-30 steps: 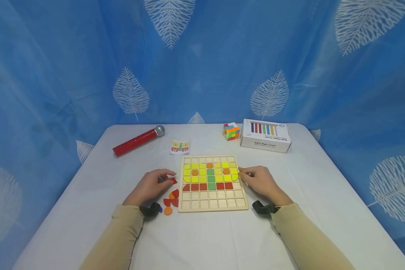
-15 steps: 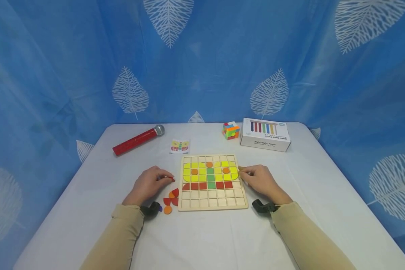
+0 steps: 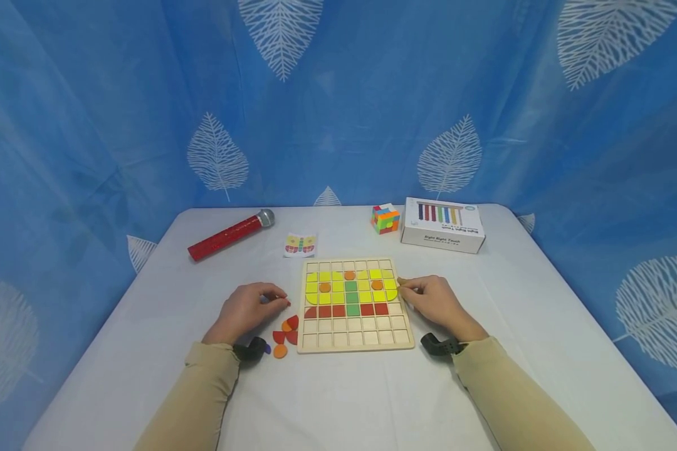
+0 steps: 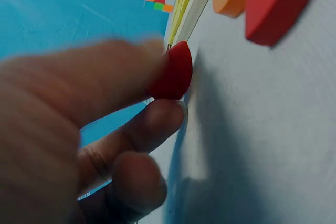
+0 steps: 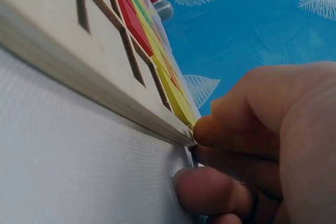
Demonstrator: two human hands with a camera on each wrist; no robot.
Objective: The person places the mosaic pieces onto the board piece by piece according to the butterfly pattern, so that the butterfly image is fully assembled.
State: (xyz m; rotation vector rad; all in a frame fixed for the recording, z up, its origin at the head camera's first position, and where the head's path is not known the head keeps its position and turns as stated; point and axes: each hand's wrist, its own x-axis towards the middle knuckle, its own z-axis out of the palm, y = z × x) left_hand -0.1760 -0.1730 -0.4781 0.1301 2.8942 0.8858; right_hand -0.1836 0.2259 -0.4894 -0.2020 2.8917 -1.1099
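My left hand (image 3: 247, 311) pinches a small red quarter-circle piece (image 4: 177, 72) between thumb and fingertip, left of the wooden grid board (image 3: 356, 341). In the left wrist view the piece is tilted close over the white tabletop. At the board's right edge, my right hand (image 3: 437, 302) holds the rim with bent fingers, the fingertips (image 5: 206, 131) right at its side. Yellow squares (image 3: 325, 298), orange discs (image 3: 377, 285), a green column (image 3: 352, 298) and a row of red pieces (image 3: 338, 311) fill part of the grid; its two nearest rows show bare wood.
Beside the board's lower left lie several loose red pieces (image 3: 279, 337), an orange disc (image 3: 280, 351) and a bit of purple (image 3: 267, 349). Further back are a pattern card (image 3: 299, 245), a red microphone (image 3: 225, 237), a puzzle cube (image 3: 385, 219) and a white box (image 3: 442, 240).
The left thumb and fingers have closed together on the red piece, and the hand has drawn slightly left with it. The right hand stays at the board's edge.
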